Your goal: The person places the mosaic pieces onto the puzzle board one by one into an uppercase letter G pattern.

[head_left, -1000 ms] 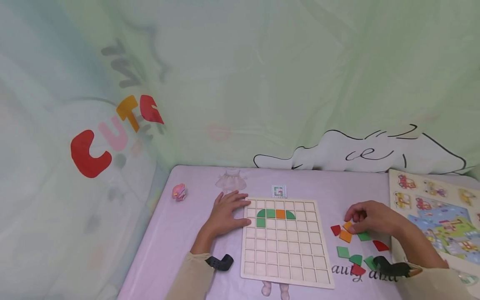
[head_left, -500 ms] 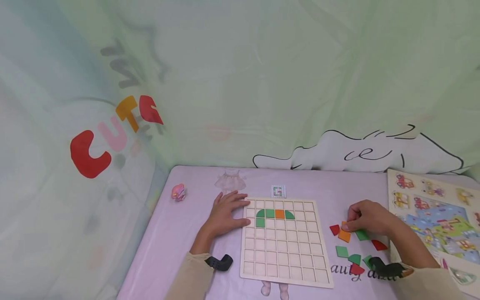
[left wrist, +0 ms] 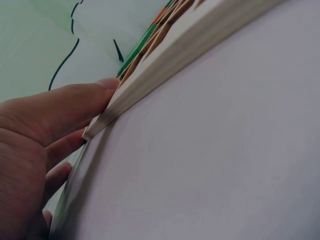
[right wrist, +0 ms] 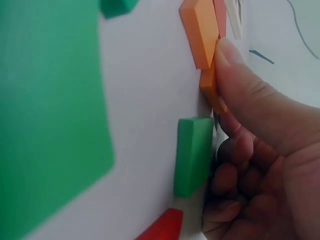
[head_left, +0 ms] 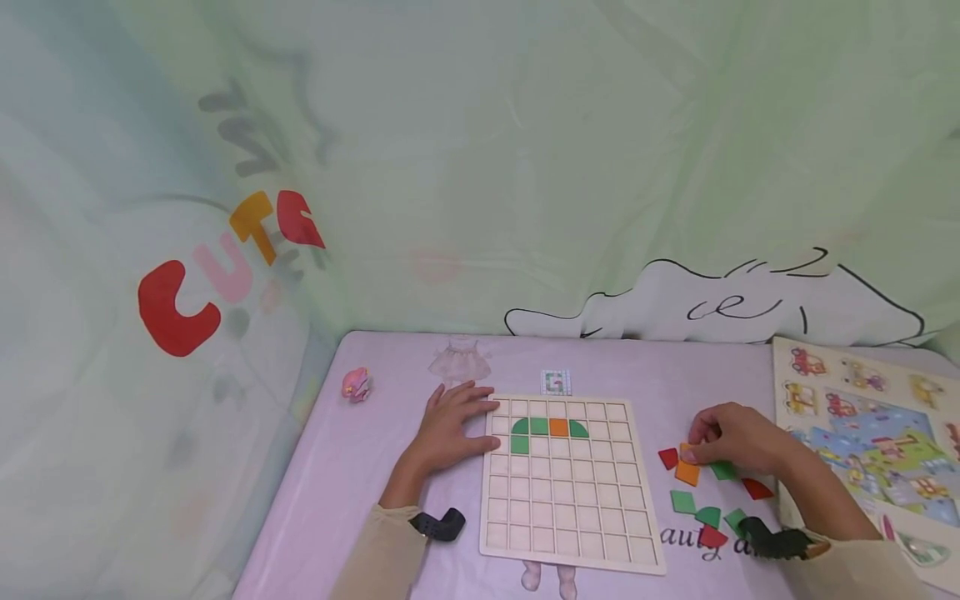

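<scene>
My left hand [head_left: 450, 429] rests at the left edge of a pale wooden grid board [head_left: 570, 500], fingers spread. In the left wrist view its thumb [left wrist: 100, 90] lies on the board's rim. Near the board's top sit green quarter-circle tiles [head_left: 578, 429], green square tiles [head_left: 520, 444] and an orange square tile [head_left: 558, 427]. To the right of the board, my right hand [head_left: 742, 437] pinches an orange tile [right wrist: 210, 87] with thumb and forefinger, low over the table. Another orange tile [right wrist: 200, 32] touches it or nearly so. A green tile [right wrist: 195, 155] lies below the fingers.
Loose red tiles [head_left: 757, 488] and green tiles [head_left: 682, 502] are scattered right of the board. A small pattern card [head_left: 557, 382] lies behind it. At far left is a pink toy [head_left: 356, 384]. A picture puzzle board [head_left: 798, 425] lies at the right, with curtains behind.
My right hand has shifted slightly left, its thumb and forefinger closing on the orange tile. The left hand has stayed at the board's edge.
</scene>
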The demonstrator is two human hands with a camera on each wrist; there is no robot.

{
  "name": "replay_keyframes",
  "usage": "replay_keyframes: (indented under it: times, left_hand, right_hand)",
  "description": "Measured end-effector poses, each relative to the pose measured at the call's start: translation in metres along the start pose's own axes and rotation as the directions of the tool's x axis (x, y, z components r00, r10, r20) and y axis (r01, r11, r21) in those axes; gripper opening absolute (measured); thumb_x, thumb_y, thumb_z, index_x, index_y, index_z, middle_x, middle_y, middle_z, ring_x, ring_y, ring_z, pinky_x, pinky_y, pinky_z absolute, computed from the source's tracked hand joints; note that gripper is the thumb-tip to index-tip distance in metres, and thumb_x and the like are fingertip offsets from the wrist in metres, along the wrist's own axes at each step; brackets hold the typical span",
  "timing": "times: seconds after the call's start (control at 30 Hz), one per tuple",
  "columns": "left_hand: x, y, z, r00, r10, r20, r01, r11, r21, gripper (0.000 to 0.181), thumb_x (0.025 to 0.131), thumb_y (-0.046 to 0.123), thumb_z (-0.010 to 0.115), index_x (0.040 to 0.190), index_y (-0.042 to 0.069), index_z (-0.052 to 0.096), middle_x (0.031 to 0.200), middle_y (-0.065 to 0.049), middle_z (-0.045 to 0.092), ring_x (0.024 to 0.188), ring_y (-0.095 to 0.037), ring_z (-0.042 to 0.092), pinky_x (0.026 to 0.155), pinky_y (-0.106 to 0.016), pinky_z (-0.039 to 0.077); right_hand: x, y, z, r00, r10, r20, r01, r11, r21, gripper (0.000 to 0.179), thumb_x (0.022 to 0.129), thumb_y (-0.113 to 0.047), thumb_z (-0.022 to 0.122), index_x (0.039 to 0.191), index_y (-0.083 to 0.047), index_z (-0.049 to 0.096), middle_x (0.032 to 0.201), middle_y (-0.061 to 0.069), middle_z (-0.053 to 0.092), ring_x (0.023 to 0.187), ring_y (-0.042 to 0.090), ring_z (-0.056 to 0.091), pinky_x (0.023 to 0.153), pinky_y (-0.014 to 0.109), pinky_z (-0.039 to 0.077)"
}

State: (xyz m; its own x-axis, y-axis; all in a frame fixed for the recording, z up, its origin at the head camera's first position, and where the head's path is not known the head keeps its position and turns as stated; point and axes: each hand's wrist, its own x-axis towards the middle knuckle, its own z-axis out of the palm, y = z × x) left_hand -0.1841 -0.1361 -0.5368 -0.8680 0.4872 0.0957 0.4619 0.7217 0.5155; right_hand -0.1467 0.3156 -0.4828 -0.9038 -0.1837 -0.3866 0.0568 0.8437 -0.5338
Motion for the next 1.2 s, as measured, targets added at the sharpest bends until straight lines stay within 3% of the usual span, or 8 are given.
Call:
replay_keyframes:
  times: [0.23, 0.43, 0.57, 0.67, 0.77, 0.97, 1.2]
  left_hand:
    - [-0.001, 0.001, -0.002, 1.000, 0.000, -0.003, 0.000, 1.000, -0.003, 0.058, 0.086, 0.050, 0.074, 0.137, 0.024, 0.066, 0.154, 0.006, 0.052, 0.154, -0.023, 0.032, 0.127, -0.059, 0.008]
    - [0.000, 0.001, -0.001, 1.000, -0.007, 0.007, 0.007, 1.000, -0.007, 0.059, 0.086, 0.052, 0.074, 0.138, 0.025, 0.065, 0.155, 0.007, 0.051, 0.155, -0.022, 0.031, 0.128, -0.058, 0.006]
    - [0.000, 0.001, -0.001, 1.000, -0.006, 0.004, 0.006, 1.000, -0.007, 0.059, 0.086, 0.052, 0.074, 0.138, 0.025, 0.065, 0.155, 0.007, 0.051, 0.154, -0.022, 0.031, 0.127, -0.058, 0.007]
    - [0.000, 0.000, 0.000, 1.000, -0.006, 0.003, 0.006, 1.000, -0.002, 0.059, 0.086, 0.052, 0.074, 0.138, 0.026, 0.065, 0.155, 0.007, 0.051, 0.154, -0.022, 0.031, 0.127, -0.058, 0.008]
    - [0.000, 0.000, 0.001, 1.000, -0.008, 0.005, 0.008, 1.000, 0.007, 0.059, 0.086, 0.052, 0.074, 0.138, 0.026, 0.065, 0.155, 0.008, 0.051, 0.154, -0.021, 0.031, 0.127, -0.058, 0.008]
    - [0.001, 0.001, 0.000, 1.000, -0.012, 0.009, 0.012, 1.000, -0.001, 0.059, 0.086, 0.051, 0.075, 0.138, 0.025, 0.065, 0.155, 0.008, 0.051, 0.155, -0.021, 0.030, 0.128, -0.057, 0.007]
    - [0.001, -0.001, 0.000, 1.000, -0.003, 0.002, 0.003, 1.000, 0.004, 0.058, 0.085, 0.050, 0.075, 0.137, 0.026, 0.066, 0.154, 0.007, 0.052, 0.154, -0.021, 0.032, 0.128, -0.057, 0.008]
  right_hand:
    - [-0.003, 0.001, 0.000, 0.999, -0.042, 0.031, 0.041, 0.999, 0.033, 0.035, 0.085, -0.043, 0.081, 0.085, -0.012, 0.065, 0.074, 0.001, 0.054, 0.079, 0.016, 0.053, 0.060, 0.026, 0.036]
    - [-0.007, 0.002, 0.002, 0.994, -0.084, 0.071, 0.073, 0.986, 0.149, 0.032, 0.087, -0.038, 0.079, 0.087, -0.009, 0.064, 0.073, 0.002, 0.056, 0.075, 0.014, 0.054, 0.058, 0.025, 0.037]
    - [-0.003, -0.004, 0.004, 0.992, -0.125, 0.011, 0.122, 0.982, 0.142, 0.031, 0.087, -0.039, 0.080, 0.090, -0.012, 0.065, 0.079, 0.003, 0.057, 0.079, 0.013, 0.053, 0.060, 0.025, 0.039]
    - [0.001, -0.019, 0.009, 0.988, -0.144, -0.051, 0.148, 0.983, 0.105, 0.031, 0.086, -0.041, 0.081, 0.090, -0.015, 0.064, 0.080, 0.001, 0.057, 0.079, 0.014, 0.052, 0.061, 0.025, 0.039]
    - [0.005, -0.041, 0.017, 0.984, -0.165, -0.063, 0.172, 0.978, 0.117, 0.031, 0.085, -0.040, 0.082, 0.090, -0.016, 0.063, 0.079, 0.000, 0.057, 0.074, 0.015, 0.054, 0.058, 0.024, 0.041]
    - [0.016, -0.088, 0.038, 0.958, -0.283, -0.036, 0.284, 0.935, 0.212, 0.023, 0.086, -0.032, 0.082, 0.095, -0.016, 0.067, 0.083, 0.000, 0.061, 0.079, 0.015, 0.057, 0.064, 0.022, 0.047]
    - [0.037, -0.119, 0.059, 0.914, -0.405, 0.025, 0.379, 0.875, 0.303, 0.017, 0.089, -0.019, 0.080, 0.100, -0.011, 0.069, 0.089, 0.002, 0.067, 0.082, 0.016, 0.062, 0.073, 0.022, 0.054]
